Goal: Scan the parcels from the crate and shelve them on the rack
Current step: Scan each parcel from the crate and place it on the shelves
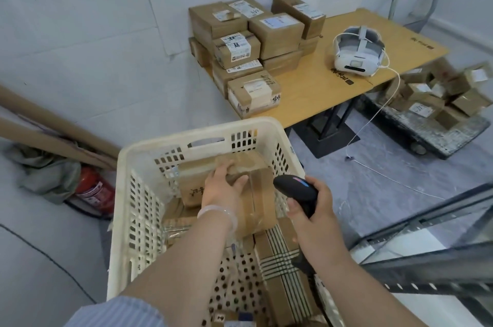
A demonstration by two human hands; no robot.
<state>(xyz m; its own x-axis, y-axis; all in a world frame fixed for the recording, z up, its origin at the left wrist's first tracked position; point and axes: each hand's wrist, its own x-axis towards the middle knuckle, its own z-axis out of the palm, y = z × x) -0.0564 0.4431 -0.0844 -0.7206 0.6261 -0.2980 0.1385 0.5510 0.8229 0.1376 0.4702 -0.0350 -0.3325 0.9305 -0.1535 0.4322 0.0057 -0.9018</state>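
Note:
A cream plastic crate [138, 166] stands on the floor right below me, with several taped cardboard parcels inside. My left hand [222, 188] reaches into it and grips the top of a small brown parcel [248, 164] that lies on a larger taped box [261, 204]. My right hand [312, 206] holds a black barcode scanner [296, 188] by its handle at the crate's right rim, its head pointing left toward the parcels. The rack [426, 246], grey metal, shows at the lower right.
A wooden table [320, 86] behind the crate carries a stack of labelled parcels [250, 46] and a white headset [357, 51] with a trailing cable. A trolley with more boxes [440, 97] stands at right. A red fire extinguisher [93, 190] and cardboard tubes lie at left.

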